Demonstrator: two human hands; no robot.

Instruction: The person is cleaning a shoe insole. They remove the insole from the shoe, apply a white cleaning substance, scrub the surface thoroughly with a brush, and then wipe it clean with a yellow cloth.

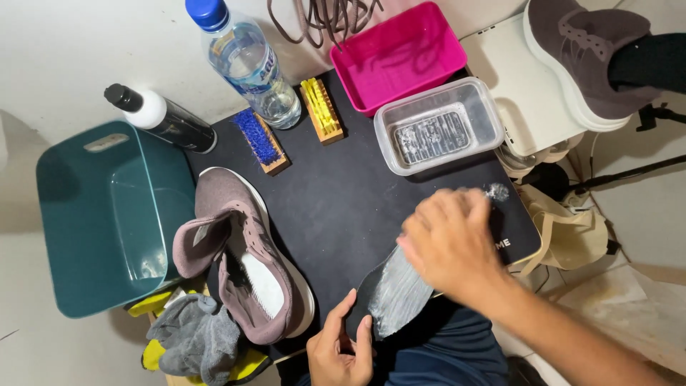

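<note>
A black mat [343, 193] covers the work surface, and everything here is placed from it. Off its left edge stands a large teal tub [107, 214]. On the mat's left part lies a mauve shoe [246, 261], laces out and tongue pulled open. At the mat's far edge sit a pink tray [396, 53] and, just in front of it, a clear plastic tray [437, 125] holding cloudy water. Beyond the mat's right corner a second mauve shoe [582, 57] rests on a white surface.

On the mat's near edge lies a dark insole [389, 297], streaked with white foam. The right hand [450, 239] presses down on its far end, fingers curled around something foamy that it hides; what it grips I cannot tell. The left hand [343, 350] pinches the insole's near end between thumb and fingers.

At the mat's far left stand a water bottle [250, 64] and a black-and-white bottle [161, 118]; a blue brush [261, 139] and a yellow brush [321, 109] lie beside them. Grey cloths [196, 336] are bunched off the near left corner.
</note>
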